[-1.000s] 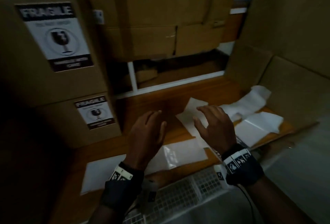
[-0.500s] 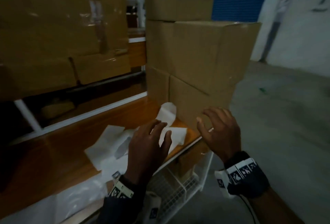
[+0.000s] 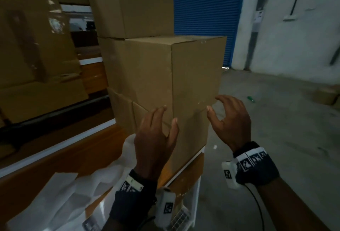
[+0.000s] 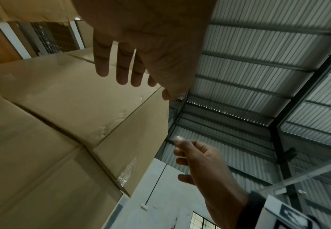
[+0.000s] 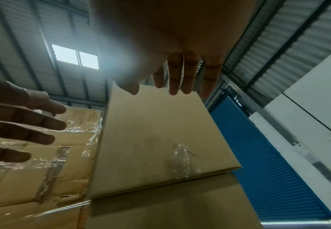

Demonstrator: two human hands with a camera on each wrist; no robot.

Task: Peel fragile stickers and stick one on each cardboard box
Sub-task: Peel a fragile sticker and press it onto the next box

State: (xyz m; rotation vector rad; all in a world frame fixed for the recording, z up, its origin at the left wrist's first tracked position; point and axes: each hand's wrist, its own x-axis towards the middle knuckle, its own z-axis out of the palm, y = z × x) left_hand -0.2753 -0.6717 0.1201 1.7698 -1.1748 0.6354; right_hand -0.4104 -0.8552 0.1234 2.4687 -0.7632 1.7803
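Observation:
A stack of plain brown cardboard boxes stands at the table's right end, and I see no sticker on the faces turned to me. The middle box [image 3: 195,76] [image 4: 78,99] [image 5: 156,131] is turned corner-on. My left hand [image 3: 168,114] [image 4: 133,69] is raised in front of that corner, with its fingers straight and nothing in them. Out by the box's right edge is my right hand [image 3: 213,104] [image 5: 180,80], its fingers spread and empty. Whether either hand touches the cardboard I cannot tell. No fragile sticker is in view.
Crumpled white backing papers [image 3: 64,199] lie on the wooden table [image 3: 55,159] at lower left. A white wire basket [image 3: 181,218] hangs under the table's end. Taped boxes [image 3: 33,65] stand behind. To the right are a concrete floor [image 3: 276,129] and a blue shutter [image 3: 206,9].
The view has swung right, away from the labelled boxes to the plain stack. Both hands have risen from the papers on the table up to the middle box.

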